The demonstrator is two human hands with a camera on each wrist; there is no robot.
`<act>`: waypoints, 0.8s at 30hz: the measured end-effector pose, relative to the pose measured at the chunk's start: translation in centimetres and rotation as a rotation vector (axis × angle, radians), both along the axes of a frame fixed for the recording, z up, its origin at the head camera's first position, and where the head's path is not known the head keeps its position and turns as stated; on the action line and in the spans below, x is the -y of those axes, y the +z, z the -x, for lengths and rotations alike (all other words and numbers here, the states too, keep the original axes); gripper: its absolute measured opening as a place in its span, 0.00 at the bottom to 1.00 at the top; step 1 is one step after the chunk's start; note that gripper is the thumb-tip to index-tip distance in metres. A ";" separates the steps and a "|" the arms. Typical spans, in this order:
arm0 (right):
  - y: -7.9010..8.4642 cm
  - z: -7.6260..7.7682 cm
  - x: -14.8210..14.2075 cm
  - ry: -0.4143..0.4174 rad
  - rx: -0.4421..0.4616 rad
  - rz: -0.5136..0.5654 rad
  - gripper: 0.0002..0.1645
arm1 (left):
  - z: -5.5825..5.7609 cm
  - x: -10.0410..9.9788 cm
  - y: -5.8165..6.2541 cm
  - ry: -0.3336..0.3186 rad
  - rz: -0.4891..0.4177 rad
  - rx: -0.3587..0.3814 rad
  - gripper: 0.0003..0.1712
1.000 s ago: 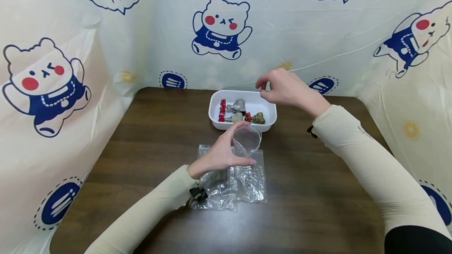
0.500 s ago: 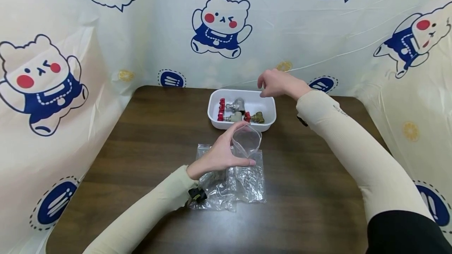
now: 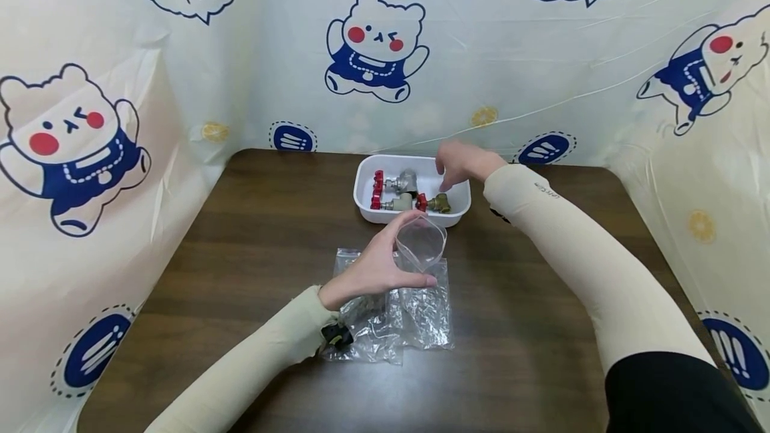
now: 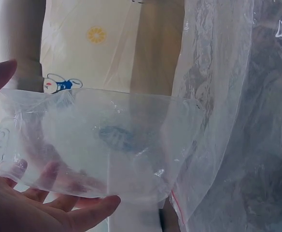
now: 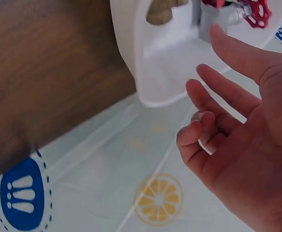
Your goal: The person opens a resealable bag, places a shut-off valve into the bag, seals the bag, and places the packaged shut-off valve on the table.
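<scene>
My left hand (image 3: 373, 267) holds up a clear plastic bag (image 4: 88, 140), thumb on one side and fingers curled along the other, its round mouth spread wide. My right hand (image 3: 462, 162) reaches over the right part of a white tray (image 3: 391, 164); in the right wrist view its fingers are loosely bent and hold nothing. Inside the tray lie valves with red handwheels: a silver one (image 3: 407, 181) at the back, a pale grey one (image 3: 402, 202) in front, and a brass one (image 3: 442, 203) at the right, closest to my right fingertips.
More clear zip bags (image 3: 426, 323) lie flat on the dark wooden table (image 3: 511, 353), partly beneath my left hand. A printed cloth (image 3: 505, 39) with cartoon bears hangs behind the table and along both sides. The tray stands close to the back edge.
My right hand has come down and slightly left, from above the tray's back right corner to over its inside. The left hand and its bag stay in place.
</scene>
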State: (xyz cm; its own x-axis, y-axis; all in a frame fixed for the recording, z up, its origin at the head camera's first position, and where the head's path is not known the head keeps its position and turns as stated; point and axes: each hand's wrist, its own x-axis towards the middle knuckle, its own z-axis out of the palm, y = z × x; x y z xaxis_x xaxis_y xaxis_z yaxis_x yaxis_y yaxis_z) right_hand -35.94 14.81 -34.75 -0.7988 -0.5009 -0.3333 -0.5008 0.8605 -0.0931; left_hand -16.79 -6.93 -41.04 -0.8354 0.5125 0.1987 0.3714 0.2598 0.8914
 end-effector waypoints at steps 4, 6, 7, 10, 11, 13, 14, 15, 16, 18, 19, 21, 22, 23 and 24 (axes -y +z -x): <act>-1.2 -0.2 0.4 0.001 0.050 -0.022 0.24 | 0.0 0.2 0.0 0.000 -0.001 0.003 0.61; -1.8 -0.3 0.4 -0.012 0.071 -0.029 0.23 | 0.0 0.2 -0.1 -0.001 0.003 0.002 0.61; -2.1 -0.3 0.4 -0.023 0.078 -0.033 0.23 | 0.0 0.3 -0.1 0.000 0.004 0.000 0.62; -2.7 -0.4 0.4 -0.055 0.112 -0.028 0.20 | 0.0 0.4 -0.2 0.005 0.012 -0.005 0.62; -3.0 -0.5 0.4 -0.061 0.121 -0.026 0.18 | 0.0 0.5 -0.2 0.006 0.013 -0.007 0.62; -3.3 -0.5 0.4 -0.067 0.137 -0.022 0.17 | -0.1 0.6 -0.2 0.005 0.015 -0.005 0.63; -3.4 -0.6 0.4 -0.063 0.142 -0.019 0.17 | -0.1 0.7 -0.2 0.005 0.016 -0.004 0.63; -3.5 -0.6 0.5 -0.057 0.147 -0.016 0.17 | -0.1 0.7 -0.2 0.004 0.016 -0.002 0.63; -3.6 -0.7 0.4 -0.053 0.148 -0.014 0.17 | -0.1 0.7 -0.2 0.001 0.014 -0.002 0.63; -3.7 -0.8 0.4 -0.037 0.141 -0.015 0.19 | -0.1 0.7 -0.2 -0.003 0.006 0.000 0.62; -3.8 -0.8 0.5 -0.029 0.139 -0.017 0.20 | -0.1 0.7 -0.2 -0.004 0.002 0.000 0.62; -4.0 -0.9 0.5 -0.021 0.135 -0.020 0.22 | -0.1 0.7 -0.2 -0.006 -0.004 -0.001 0.61; -4.0 -0.9 0.5 -0.020 0.129 -0.026 0.22 | -0.1 0.7 -0.2 -0.007 -0.005 -0.002 0.62; -4.1 -1.0 0.6 -0.019 0.125 -0.029 0.23 | -0.1 0.7 -0.2 -0.007 -0.005 -0.002 0.61; -4.1 -1.0 0.6 -0.018 0.118 -0.033 0.23 | -0.1 0.7 -0.2 -0.007 -0.005 -0.002 0.61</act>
